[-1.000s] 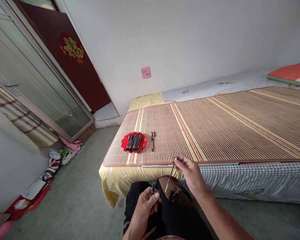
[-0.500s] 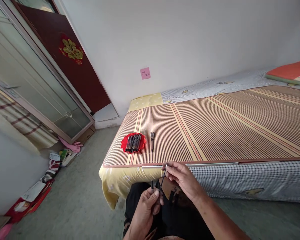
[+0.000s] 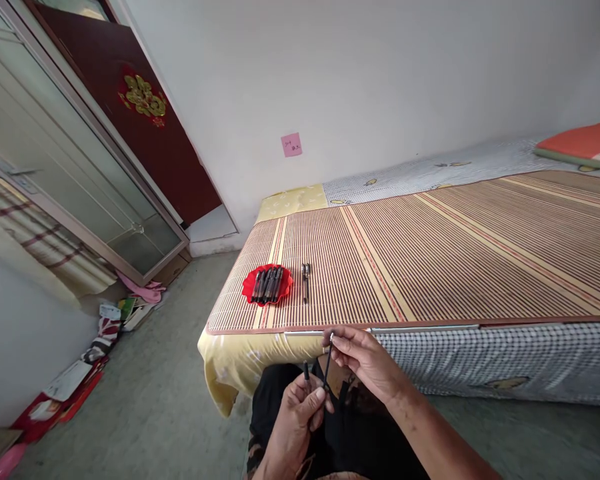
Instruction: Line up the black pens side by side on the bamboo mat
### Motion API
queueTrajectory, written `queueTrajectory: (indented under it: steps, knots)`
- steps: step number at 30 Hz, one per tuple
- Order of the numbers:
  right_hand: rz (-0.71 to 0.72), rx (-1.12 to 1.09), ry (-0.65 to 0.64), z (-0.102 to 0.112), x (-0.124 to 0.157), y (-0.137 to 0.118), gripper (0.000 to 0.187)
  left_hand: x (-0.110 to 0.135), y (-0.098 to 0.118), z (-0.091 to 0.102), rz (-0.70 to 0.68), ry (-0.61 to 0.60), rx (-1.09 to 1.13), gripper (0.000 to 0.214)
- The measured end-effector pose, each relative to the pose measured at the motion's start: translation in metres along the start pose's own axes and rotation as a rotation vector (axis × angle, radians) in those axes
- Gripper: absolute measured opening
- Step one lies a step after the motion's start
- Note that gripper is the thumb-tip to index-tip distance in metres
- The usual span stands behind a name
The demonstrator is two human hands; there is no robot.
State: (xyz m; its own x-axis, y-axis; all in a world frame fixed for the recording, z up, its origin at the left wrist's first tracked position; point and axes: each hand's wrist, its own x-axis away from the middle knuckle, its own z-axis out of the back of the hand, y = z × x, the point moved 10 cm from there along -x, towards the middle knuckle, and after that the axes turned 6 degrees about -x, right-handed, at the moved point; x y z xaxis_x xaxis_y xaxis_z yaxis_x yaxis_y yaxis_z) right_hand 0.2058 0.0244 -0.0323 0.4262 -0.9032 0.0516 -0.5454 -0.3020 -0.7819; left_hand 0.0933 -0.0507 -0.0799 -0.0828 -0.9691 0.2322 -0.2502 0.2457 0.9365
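Observation:
My left hand (image 3: 303, 410) is closed around a dark pen piece (image 3: 307, 371), whose end sticks up above the fingers. My right hand (image 3: 363, 360) pinches the upper end of a thin dark pen refill (image 3: 327, 363). The refill's lower end meets the thumb and fingers of my left hand; whether it is gripped there I cannot tell. Both hands are over my lap, just in front of the bed's edge. On the mat beyond them, a red scalloped dish (image 3: 247, 288) holds several dark pens (image 3: 267, 285). Beside it lie dark pen parts (image 3: 306, 283), close together.
A striped bamboo mat (image 3: 325, 247) covers the bed, with a yellow and checked cloth (image 3: 430, 357) hanging over its side. A pink note (image 3: 291, 145) is stuck on the wall. At the left stand a glass door (image 3: 80, 147) and, along the floor, assorted items (image 3: 103, 340).
The refill has tilted slightly more upright between my hands. My left hand has shifted a little to the right; the dish and the pens on the mat stay put.

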Motion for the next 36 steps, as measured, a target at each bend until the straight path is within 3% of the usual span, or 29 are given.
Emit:
queueTrajectory:
  steps: [4,8,13,19,24,28,36]
  knots:
    - [0.012,0.103,-0.028,-0.004,0.001,-0.004,0.027,0.002,-0.003,-0.001,0.012,-0.009,0.000,0.042]
    - [0.068,0.266,0.004,-0.005,0.001,-0.011,0.030,0.001,0.002,0.009,-0.054,0.077,-0.118,0.040]
    - [0.126,0.294,0.053,-0.005,-0.001,-0.008,0.037,0.001,0.003,0.016,-0.095,0.157,-0.223,0.043]
    - [0.150,0.347,0.133,0.000,-0.002,-0.001,0.044,0.004,0.012,0.009,-0.161,0.142,-0.316,0.050]
    - [0.047,0.431,0.033,-0.014,-0.002,0.020,0.032,0.008,0.020,0.011,-0.202,0.243,-0.365,0.053]
    - [0.036,0.504,0.015,-0.021,-0.002,0.031,0.020,0.007,0.022,0.007,-0.197,0.227,-0.433,0.055]
    - [0.059,0.584,0.010,-0.024,-0.012,0.034,0.018,0.007,0.028,0.016,-0.158,0.242,-0.490,0.057]
